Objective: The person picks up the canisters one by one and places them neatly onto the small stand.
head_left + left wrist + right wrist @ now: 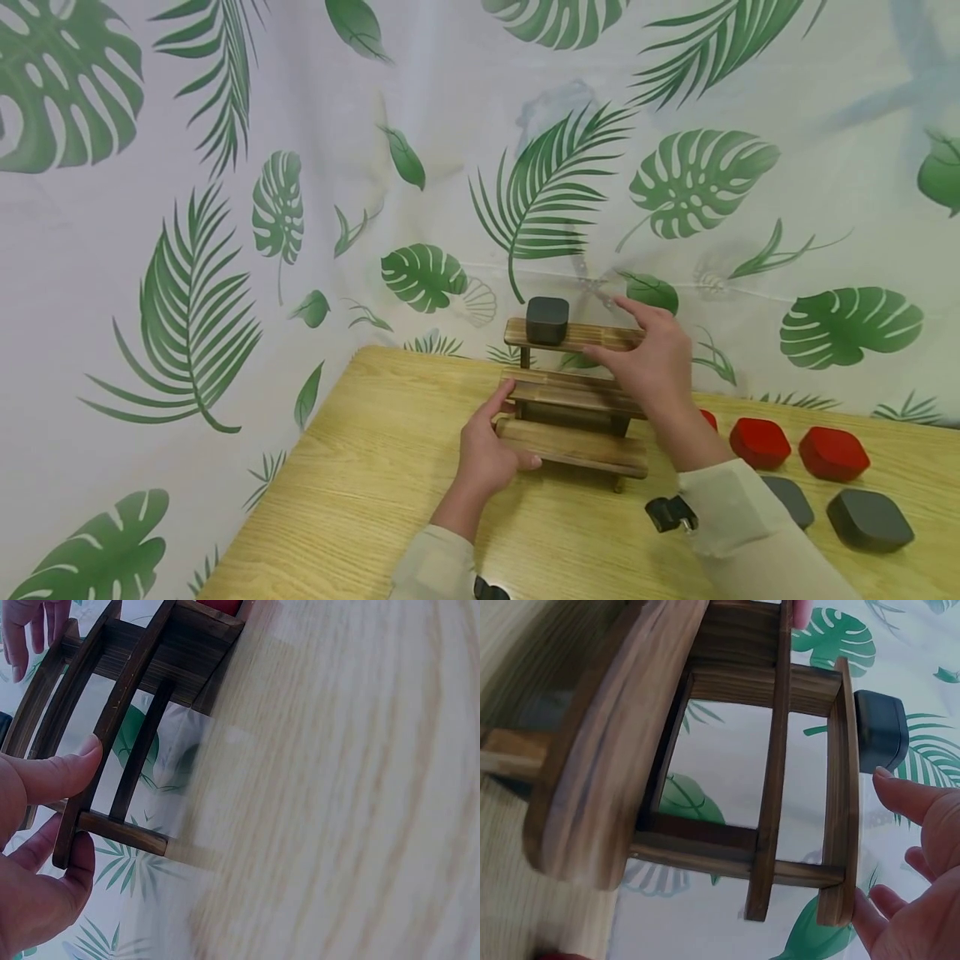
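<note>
A three-step wooden stand (pixel 570 440) stands on the table by the back curtain. On the left part of its top step sits a dark rounded block (pixel 547 320). My left hand (pixel 486 457) grips the stand's left side; in the left wrist view the thumb lies on one step (pixel 124 697) with fingers curled under it. My right hand (pixel 658 358) is at the right end of the top step, thumb and fingers spread apart. In the right wrist view one fingertip comes close to the block (pixel 881 731) and another is at the step's end; contact is hard to tell.
Right of the stand, red rounded blocks (pixel 834 454) lie in a row, one partly behind my right forearm. Dark grey blocks (pixel 872 521) lie in front of them, one partly covered by my sleeve. A leaf-patterned curtain (pixel 450 208) borders the wooden table (pixel 337 500).
</note>
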Action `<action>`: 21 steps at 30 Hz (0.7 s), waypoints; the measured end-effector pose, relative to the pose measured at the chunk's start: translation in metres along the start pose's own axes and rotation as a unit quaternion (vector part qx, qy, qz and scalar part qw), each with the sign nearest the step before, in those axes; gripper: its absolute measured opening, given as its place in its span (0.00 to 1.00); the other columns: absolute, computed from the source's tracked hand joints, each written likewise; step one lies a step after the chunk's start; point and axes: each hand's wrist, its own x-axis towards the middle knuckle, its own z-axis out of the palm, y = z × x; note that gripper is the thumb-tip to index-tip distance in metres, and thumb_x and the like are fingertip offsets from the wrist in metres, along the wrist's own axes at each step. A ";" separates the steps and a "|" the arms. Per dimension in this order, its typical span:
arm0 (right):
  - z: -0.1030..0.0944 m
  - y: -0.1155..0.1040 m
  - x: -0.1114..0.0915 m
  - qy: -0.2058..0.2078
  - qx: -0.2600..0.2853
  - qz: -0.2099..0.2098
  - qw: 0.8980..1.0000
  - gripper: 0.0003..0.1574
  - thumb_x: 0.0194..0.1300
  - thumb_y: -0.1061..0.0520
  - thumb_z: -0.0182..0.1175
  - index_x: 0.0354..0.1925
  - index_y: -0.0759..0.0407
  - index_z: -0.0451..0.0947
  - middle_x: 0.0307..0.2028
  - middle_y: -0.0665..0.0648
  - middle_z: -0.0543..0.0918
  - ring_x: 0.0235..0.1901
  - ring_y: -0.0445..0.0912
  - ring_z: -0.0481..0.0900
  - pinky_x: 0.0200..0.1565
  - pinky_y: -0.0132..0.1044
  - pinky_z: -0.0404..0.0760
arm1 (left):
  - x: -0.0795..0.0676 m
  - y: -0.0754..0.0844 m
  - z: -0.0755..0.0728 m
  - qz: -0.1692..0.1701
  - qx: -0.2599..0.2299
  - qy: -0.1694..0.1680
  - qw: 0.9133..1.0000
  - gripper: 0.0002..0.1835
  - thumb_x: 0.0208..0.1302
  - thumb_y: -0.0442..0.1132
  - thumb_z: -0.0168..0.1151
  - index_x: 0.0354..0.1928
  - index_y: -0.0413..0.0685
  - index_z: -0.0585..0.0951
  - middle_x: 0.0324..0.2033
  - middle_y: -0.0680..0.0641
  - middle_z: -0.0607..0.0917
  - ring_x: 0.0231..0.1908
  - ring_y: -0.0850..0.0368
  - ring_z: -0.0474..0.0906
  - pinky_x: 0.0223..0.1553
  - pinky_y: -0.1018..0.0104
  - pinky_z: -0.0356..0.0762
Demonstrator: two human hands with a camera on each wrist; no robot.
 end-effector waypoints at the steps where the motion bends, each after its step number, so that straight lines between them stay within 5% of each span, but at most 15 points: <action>1: -0.001 0.001 0.000 0.002 -0.005 0.001 1.000 0.49 0.50 0.48 0.80 0.68 0.55 0.73 0.62 0.65 0.73 0.61 0.63 0.68 0.58 0.60 0.70 | 0.000 0.000 0.000 -0.001 -0.001 0.000 1.000 0.62 0.32 0.17 0.80 0.71 0.73 0.70 0.56 0.48 0.77 0.19 0.58 0.63 0.21 0.65 0.74; 21: -0.011 0.015 -0.003 0.034 -0.019 -0.015 0.999 0.46 0.52 0.49 0.79 0.66 0.57 0.75 0.58 0.66 0.76 0.55 0.64 0.72 0.51 0.61 0.75 | -0.001 -0.001 0.001 0.005 0.004 0.000 1.000 0.62 0.32 0.17 0.80 0.71 0.72 0.70 0.56 0.47 0.77 0.21 0.57 0.65 0.24 0.64 0.77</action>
